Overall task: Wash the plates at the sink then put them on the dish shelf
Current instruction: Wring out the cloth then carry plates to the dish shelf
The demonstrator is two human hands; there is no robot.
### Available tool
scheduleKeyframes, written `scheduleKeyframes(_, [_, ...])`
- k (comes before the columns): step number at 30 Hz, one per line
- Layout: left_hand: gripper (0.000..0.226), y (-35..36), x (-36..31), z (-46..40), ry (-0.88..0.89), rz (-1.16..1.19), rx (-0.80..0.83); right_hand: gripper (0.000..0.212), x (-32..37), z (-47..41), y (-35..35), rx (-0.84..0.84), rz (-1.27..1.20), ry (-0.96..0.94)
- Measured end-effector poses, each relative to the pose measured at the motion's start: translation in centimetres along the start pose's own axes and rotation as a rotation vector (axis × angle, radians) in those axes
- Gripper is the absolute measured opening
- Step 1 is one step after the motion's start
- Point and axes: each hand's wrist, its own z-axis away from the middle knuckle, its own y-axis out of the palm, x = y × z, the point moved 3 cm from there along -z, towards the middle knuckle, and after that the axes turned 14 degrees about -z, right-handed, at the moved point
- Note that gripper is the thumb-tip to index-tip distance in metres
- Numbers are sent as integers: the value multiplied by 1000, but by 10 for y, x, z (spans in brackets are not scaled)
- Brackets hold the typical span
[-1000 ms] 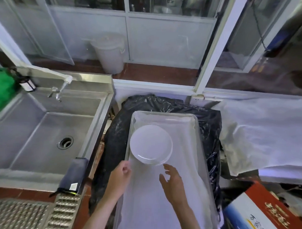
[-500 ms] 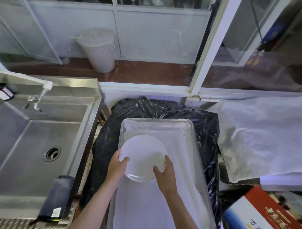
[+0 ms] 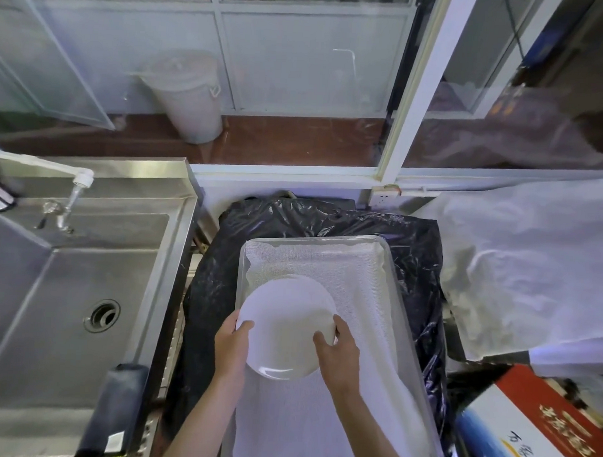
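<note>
A round white plate (image 3: 284, 325) is held over a long metal tray (image 3: 387, 265) lined with white mesh cloth. My left hand (image 3: 231, 345) grips the plate's left rim with the thumb on top. On the plate's right rim my right hand (image 3: 338, 354) grips the same way. The plate looks lifted a little off the cloth and tilted toward me. The steel sink (image 3: 69, 288) with its drain and tap (image 3: 73, 200) stands to the left, empty of dishes.
Black plastic sheeting (image 3: 419, 253) lies under the tray. A dark folded item (image 3: 112, 406) sits on the sink's front edge. White cloth (image 3: 531, 263) covers the surface at right, with a red and blue box (image 3: 532, 431) below it. A white bucket (image 3: 187, 94) stands behind glass.
Both hands reached forward from open and took the plate by its two rims. The plate has come nearer to me along the tray, and the view has shifted right.
</note>
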Motion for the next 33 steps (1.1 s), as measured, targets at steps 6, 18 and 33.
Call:
scheduleKeyframes(6, [37, 0, 4, -1, 27, -80, -17, 33, -9, -1, 1, -63, -100, 58])
scheduleKeyframes(18, [34, -7, 0, -3, 105, -282, -49, 32, -18, -8, -4, -92, -83, 131])
scheduleKeyframes(33, [38, -23, 12, 57, 221, -215, -32, 40, -33, 69, -27, -245, -223, -15])
